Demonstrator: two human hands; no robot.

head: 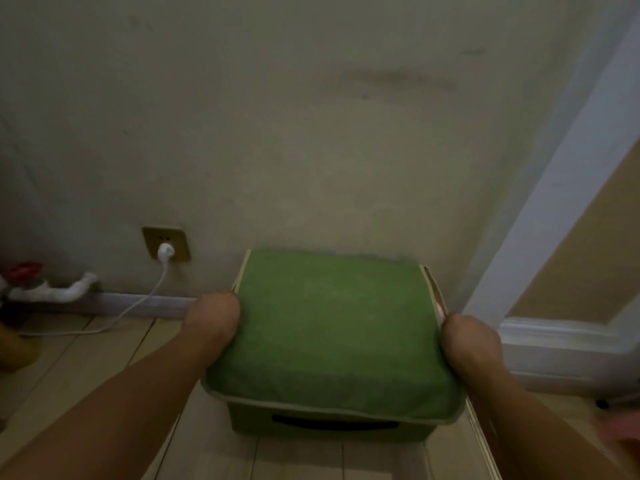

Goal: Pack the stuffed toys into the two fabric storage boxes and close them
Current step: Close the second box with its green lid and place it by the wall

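Your left hand point(213, 318) and right hand point(467, 344) are gripping opposite side edges of the green box point(332, 424), fingers curled under its lid point(329, 327). The closed box is sitting on the wooden floor point(214, 452), near the wall point(311, 133) and a plugged socket point(166, 244).

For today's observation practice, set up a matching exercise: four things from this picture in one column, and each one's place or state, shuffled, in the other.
Things:
1. lid
2. plug
3. left hand
4. pipe

Places or states:
A. in the wall socket
B. low along the wall, far left
C. down on the green box
D. at the lid's left edge

Pairs: 1-C, 2-A, 3-D, 4-B
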